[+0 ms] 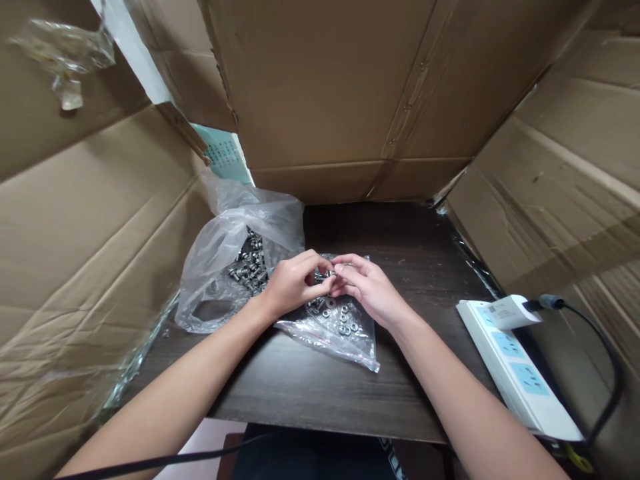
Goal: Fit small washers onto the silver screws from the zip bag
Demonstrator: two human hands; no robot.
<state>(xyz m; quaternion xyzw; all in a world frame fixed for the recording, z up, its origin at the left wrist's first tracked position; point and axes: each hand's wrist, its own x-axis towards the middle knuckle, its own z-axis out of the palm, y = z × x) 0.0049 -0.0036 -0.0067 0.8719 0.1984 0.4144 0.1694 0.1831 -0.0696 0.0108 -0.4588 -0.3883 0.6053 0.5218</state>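
Note:
My left hand [295, 281] and my right hand [369, 285] meet over the middle of the table, fingertips pinched together. Between them is a small shiny metal bolt [326, 274], partly covered by the fingers. Both hands grip it. Just beneath lies a clear zip bag [325, 340], flat on the table, with several nuts [345, 329], washers and bolts on or in it; I cannot tell which. Left of my left hand, a larger translucent plastic bag [210, 267] gapes and shows a heap of bolts [253, 267].
Cardboard walls [330, 87] enclose the dark wooden table [400, 393] at the back and both sides. A white power strip [520, 367] with a plugged-in adapter and black cable stands at the right edge. A printed paper [225, 155] shows at the back left.

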